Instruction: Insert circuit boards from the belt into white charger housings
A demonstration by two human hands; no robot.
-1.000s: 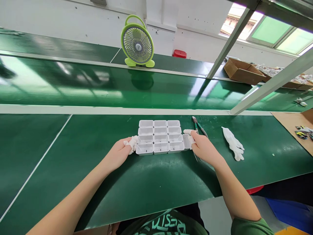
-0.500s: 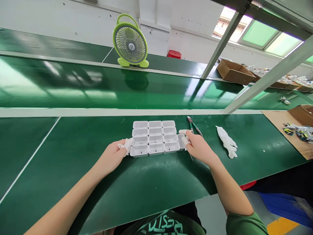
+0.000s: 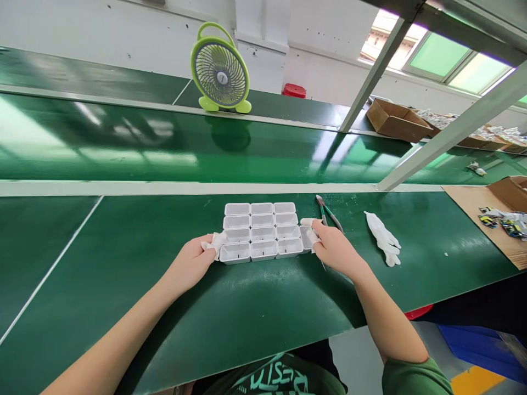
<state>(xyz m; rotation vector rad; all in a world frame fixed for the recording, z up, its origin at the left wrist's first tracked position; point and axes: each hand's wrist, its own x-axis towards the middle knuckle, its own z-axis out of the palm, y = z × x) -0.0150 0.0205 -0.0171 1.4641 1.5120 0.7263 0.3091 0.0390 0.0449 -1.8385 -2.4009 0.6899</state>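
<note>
Small white plastic boxes [image 3: 262, 233] stand in a tight block, in rows of three, on the green bench. The open tops show no contents, apart from small dark marks on the front row. My left hand [image 3: 195, 257] has white coverings on its fingertips, which are closed against the block's left side. At the right end, my right hand [image 3: 331, 244], its fingertips also white-covered, grips one more box [image 3: 306, 240] beside the block. Green-handled nippers [image 3: 328, 213] lie just behind that hand, partly hidden by it. A white glove [image 3: 382, 238] rests farther right.
A green fan [image 3: 221, 74] stands on the raised shelf at the back. Cardboard boxes [image 3: 397, 120] line the right rear. Flattened cardboard [image 3: 477, 211] with small packets lies at the right edge. A slanted metal post [image 3: 444, 129] crosses the right side.
Both hands stay at the two ends of the block. Only a very slight shift of the whole view shows.
</note>
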